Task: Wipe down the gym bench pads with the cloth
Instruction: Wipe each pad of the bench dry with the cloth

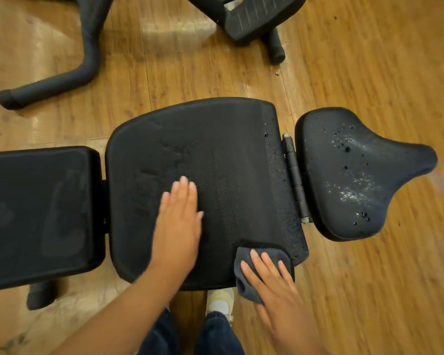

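A black gym bench lies across the view in three pads. The wide middle pad (215,155) has a strip of droplets along its right edge. The saddle-shaped right pad (349,175) is speckled with spray drops. The left pad (36,213) shows dull smears. My left hand (178,221) rests flat on the middle pad, fingers together, holding nothing. My right hand (269,275) presses a dark grey cloth (244,283) flat against the middle pad's near right corner.
A metal hinge (294,172) joins the middle and right pads. Black legs of other equipment (87,60) and a ribbed foot plate (256,16) lie on the wooden floor beyond. My shoe (219,302) stands under the bench's near edge.
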Demonstrator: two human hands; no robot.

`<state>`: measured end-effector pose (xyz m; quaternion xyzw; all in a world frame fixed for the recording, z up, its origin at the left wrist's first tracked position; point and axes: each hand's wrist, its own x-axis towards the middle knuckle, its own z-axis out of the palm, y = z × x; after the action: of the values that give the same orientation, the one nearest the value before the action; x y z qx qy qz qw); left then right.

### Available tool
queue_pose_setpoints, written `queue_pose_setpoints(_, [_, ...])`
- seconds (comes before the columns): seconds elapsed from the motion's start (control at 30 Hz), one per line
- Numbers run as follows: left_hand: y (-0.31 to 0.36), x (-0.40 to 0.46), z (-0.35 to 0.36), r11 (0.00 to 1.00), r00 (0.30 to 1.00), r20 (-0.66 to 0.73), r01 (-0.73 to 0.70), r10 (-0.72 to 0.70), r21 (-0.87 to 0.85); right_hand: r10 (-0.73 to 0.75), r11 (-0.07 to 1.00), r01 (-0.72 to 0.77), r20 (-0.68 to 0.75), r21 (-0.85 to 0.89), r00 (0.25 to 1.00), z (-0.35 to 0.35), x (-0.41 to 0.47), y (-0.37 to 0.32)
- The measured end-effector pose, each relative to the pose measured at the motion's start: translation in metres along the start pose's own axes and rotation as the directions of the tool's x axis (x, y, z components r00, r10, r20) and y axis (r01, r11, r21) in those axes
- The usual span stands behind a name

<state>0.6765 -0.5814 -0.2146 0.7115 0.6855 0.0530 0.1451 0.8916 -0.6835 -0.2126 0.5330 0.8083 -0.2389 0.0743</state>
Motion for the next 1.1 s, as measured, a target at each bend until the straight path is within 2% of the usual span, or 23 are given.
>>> queue_pose_setpoints(0.17, [0.055, 0.0, 0.028, 0.999, 0.999, 0.035, -0.032, 0.031, 0.01, 0.042, 0.997, -0.038, -0.06, 0.071, 0.997, -0.002, 0.007, -0.001])
queue_pose_setpoints(0.33, [0.053, 0.0, 0.041, 0.999, 0.997, 0.065, -0.045, 0.043, 0.027, 0.133, 0.974, -0.114, -0.085, 0.197, 0.988, -0.016, 0.036, 0.011])
queue_pose_setpoints(0.43, [0.051, 0.001, 0.04, 0.998, 0.998, 0.037, -0.058, 0.057, 0.02, 0.132, 0.963, -0.107, -0.089, 0.247, 0.987, -0.033, 0.062, 0.025])
queue_pose_setpoints(0.6, [0.053, 0.0, 0.039, 0.999, 0.998, 0.059, -0.036, 0.033, 0.039, 0.148, 0.957, -0.109, -0.127, 0.267, 0.981, -0.059, 0.113, 0.041])
queue_pose_setpoints(0.93, [0.053, 0.001, 0.041, 0.997, 0.997, 0.06, -0.053, 0.05, 0.05, 0.165, 0.959, -0.083, -0.298, 0.27, 0.94, -0.104, 0.247, 0.076])
queue_pose_setpoints(1.1, [0.053, 0.0, 0.041, 0.998, 0.997, 0.06, -0.053, 0.051, 0.042, 0.141, 0.966, -0.063, -0.306, 0.252, 0.942, -0.113, 0.265, 0.086])
